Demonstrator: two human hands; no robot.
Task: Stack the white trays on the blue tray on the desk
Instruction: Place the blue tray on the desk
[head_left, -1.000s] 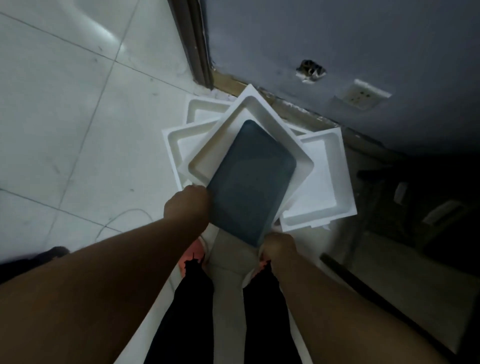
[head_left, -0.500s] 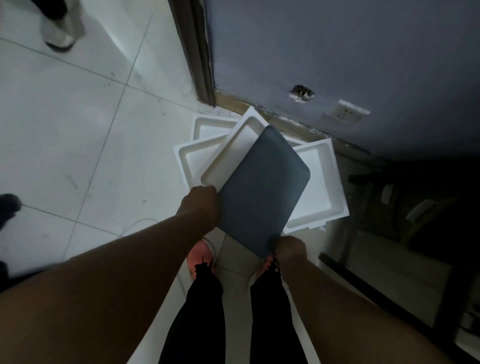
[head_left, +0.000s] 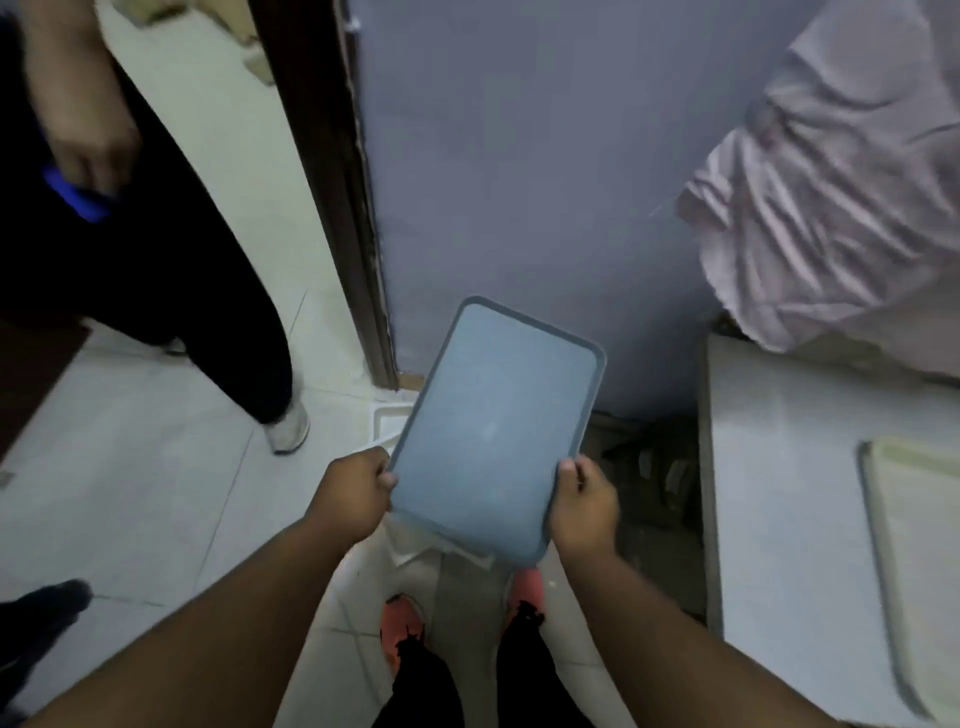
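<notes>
Blue tray (head_left: 493, 431) gripped by left hand (head_left: 356, 493) and right hand (head_left: 587, 504), not yet on counter (head_left: 779, 493); white trays (head_left: 387, 415) remain floor-bound, unstacked.

Blue-grey tray (head_left: 493, 431) showing plain, white trays (head_left: 387, 418) peeking beneath, orange shoes (head_left: 402, 626) glowing, lilac cloth (head_left: 831, 208) hanging.

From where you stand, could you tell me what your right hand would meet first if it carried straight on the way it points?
Probably the grey-blue wall: the right hand points up-frame along the blue tray, though depth is unclear.
</notes>
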